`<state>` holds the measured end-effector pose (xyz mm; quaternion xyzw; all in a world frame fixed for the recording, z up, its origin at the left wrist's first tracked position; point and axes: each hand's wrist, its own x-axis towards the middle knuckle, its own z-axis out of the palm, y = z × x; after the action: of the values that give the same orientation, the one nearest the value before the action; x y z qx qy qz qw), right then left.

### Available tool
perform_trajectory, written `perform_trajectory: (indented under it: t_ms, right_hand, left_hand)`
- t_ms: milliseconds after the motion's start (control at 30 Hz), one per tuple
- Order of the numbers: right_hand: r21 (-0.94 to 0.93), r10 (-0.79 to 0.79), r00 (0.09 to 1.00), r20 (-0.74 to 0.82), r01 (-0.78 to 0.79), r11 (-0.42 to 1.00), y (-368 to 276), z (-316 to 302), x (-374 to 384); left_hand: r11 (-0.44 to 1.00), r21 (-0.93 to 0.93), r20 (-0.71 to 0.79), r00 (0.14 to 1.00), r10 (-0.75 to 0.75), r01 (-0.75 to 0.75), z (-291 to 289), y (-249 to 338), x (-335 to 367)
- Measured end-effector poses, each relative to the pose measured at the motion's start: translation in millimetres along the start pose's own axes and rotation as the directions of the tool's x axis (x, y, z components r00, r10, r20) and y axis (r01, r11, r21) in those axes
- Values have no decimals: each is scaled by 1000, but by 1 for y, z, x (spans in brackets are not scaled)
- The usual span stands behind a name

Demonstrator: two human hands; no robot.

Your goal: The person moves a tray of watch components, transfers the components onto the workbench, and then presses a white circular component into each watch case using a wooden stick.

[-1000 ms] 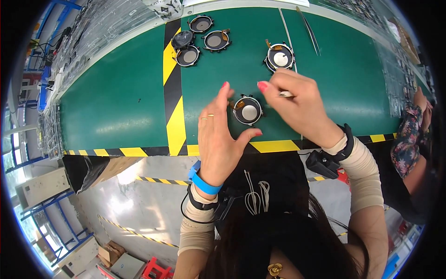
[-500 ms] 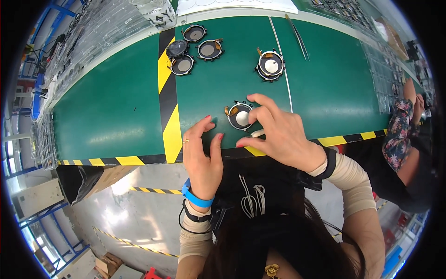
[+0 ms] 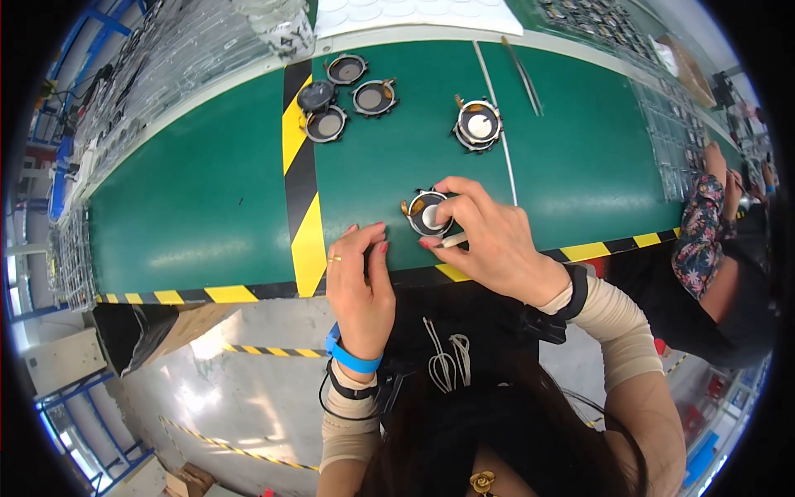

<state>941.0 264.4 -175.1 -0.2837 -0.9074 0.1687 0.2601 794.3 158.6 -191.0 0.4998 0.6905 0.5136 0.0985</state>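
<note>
A round watch case (image 3: 419, 219) with a silvery rim, dark face, white disc and amber flex strip lies on the green bench top before me. My right hand (image 3: 489, 236) grips it: index finger at the far rim, thumb at the near rim. Another finger presses onto the white disc. A short cream-coloured piece (image 3: 453, 239) shows by the thumb; whether it is a finger cover or loose, I cannot make out. To the left, my left hand (image 3: 362, 277) rests at the bench edge, fingers apart and holding nothing.
A similar watch case (image 3: 479, 126) with a white disc sits farther right. Several dark-faced cases (image 3: 374, 98) are grouped at the far left by the striped tape (image 3: 300, 182). Tweezers (image 3: 523, 79) lie at the back. At the right, another person's arm (image 3: 700, 224) reaches to the bench.
My right thumb and fingers have closed in on the watch case, one finger now on the white disc. The left hand's fingers have shifted slightly nearer me. The whole view has shifted a little.
</note>
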Motion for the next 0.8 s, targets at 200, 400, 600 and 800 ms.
perform_trajectory:
  t_ms: [200,400,600,800]
  right_hand:
    - [-16,112,960,-258,-120,993,29,-34,32]
    - [-124,155,973,-172,-178,976,50,-37,42]
    - [18,-28,951,-307,36,999,39,-43,38]
    - [428,247,969,-14,-218,877,-5,-57,16]
  left_hand:
    - [996,64,-4,998,61,-60,-2,3,1]
    - [991,85,90,992,93,-101,-12,15,13]
    - [873,286,278,906,319,-395,-12,10,89]
    - [766,437,450,852,267,-471,0,8,91]
